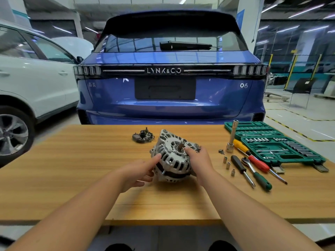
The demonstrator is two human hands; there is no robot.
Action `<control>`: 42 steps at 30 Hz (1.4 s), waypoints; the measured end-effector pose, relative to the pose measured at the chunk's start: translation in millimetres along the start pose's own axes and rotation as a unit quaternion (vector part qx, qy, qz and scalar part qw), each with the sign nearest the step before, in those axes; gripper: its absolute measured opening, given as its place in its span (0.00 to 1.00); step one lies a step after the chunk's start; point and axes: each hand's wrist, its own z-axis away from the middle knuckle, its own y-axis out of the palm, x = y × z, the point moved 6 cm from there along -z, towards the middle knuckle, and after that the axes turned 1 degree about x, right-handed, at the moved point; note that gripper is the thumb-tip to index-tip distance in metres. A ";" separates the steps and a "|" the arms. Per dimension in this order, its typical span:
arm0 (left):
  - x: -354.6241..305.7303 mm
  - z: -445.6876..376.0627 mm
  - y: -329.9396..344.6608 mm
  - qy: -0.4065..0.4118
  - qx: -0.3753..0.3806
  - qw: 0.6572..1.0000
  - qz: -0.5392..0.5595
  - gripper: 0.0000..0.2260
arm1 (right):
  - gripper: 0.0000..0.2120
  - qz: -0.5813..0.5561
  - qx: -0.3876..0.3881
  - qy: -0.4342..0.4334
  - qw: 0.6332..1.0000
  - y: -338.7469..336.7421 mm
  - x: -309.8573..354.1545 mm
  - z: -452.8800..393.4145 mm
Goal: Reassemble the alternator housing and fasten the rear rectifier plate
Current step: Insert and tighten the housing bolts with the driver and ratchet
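Alternator housing (174,156) sits at the centre of the frame on the wooden table (72,169), tilted so its shaft end faces up and toward the camera. Both hands bracket it. The left hand (141,171) lies against the housing's lower left edge, fingers mostly straight, with the thumb reaching up to the finned rim; it touches rather than clasps. The right hand (199,160) rests on the housing's right side, its fingers curled over the top face close to the shaft, gripping the casting.

Just above and left of the housing, apart from it, lies the dark rectifier plate (143,137). To the right of centre stands an upright extension bar with socket (232,138), with a small screw (221,151) beside its foot and three small sockets (228,165) in a loose line below that. Further right lie a black-handled driver (241,167), a ratchet with green grip (257,174), and a yellow and red screwdriver (253,156). An open green socket case (275,142) fills the right edge of the table.

Behind the table stands a blue car (170,69), and a white car (36,78) occupies the upper left.
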 end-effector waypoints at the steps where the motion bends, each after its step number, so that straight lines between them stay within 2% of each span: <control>1: -5.8 -1.1 4.6 0.000 -0.024 0.999 0.023 0.47 | 0.35 -0.006 -0.005 -0.006 1.000 0.5 -0.7 0.1; 3: -14.7 -8.3 15.4 0.009 -0.077 0.994 0.073 0.51 | 0.33 -0.013 -0.018 -0.024 0.999 1.2 -1.3 2.2; 6: -19.7 -22.8 26.5 0.026 -0.127 0.984 0.124 0.48 | 0.30 -0.020 -0.035 -0.073 0.996 3.0 -2.7 7.7; 11: -7.5 -28.9 26.1 0.068 -0.127 0.978 0.149 0.47 | 0.27 -0.012 -0.039 -0.154 0.987 7.8 -4.0 18.8; 16: 8.7 -29.6 23.2 0.100 -0.138 0.962 0.214 0.35 | 0.33 0.043 -0.017 -0.209 0.977 18.6 4.9 25.0; 20: 12.2 -29.5 22.1 0.115 -0.148 0.958 0.219 0.20 | 0.34 0.053 -0.004 -0.216 0.975 20.6 7.3 25.4; 26: 7.7 -28.5 17.3 0.125 -0.122 0.966 0.191 0.21 | 0.28 -0.008 -0.001 -0.153 0.988 8.8 12.9 23.2; 28: 7.7 -30.3 14.8 0.119 -0.110 0.970 0.182 0.26 | 0.28 0.031 -0.006 -0.166 0.986 -0.4 29.5 19.3; 30: 6.0 -32.2 11.2 0.126 -0.099 0.974 0.163 0.30 | 0.29 0.130 0.012 -0.180 0.975 -2.9 49.6 13.9; 33: 6.1 -35.2 4.2 0.126 -0.096 0.978 0.136 0.35 | 0.16 0.302 0.084 -0.196 0.929 6.5 65.0 9.4; 35: 6.0 -37.1 1.1 0.121 -0.094 0.980 0.124 0.33 | 0.13 0.378 0.069 -0.216 0.898 5.2 65.2 7.6; 37: 1.6 -37.7 1.5 0.127 -0.083 0.981 0.120 0.28 | 0.18 0.412 0.036 -0.216 0.884 -3.1 58.8 9.0; 40: -6.3 -40.4 2.2 0.121 -0.090 0.978 0.141 0.25 | 0.24 0.398 0.004 -0.196 0.896 -22.5 46.6 12.9; 42: -8.7 -44.4 1.6 0.084 -0.104 0.975 0.180 0.25 | 0.26 0.390 0.012 -0.180 0.903 -29.9 41.0 17.8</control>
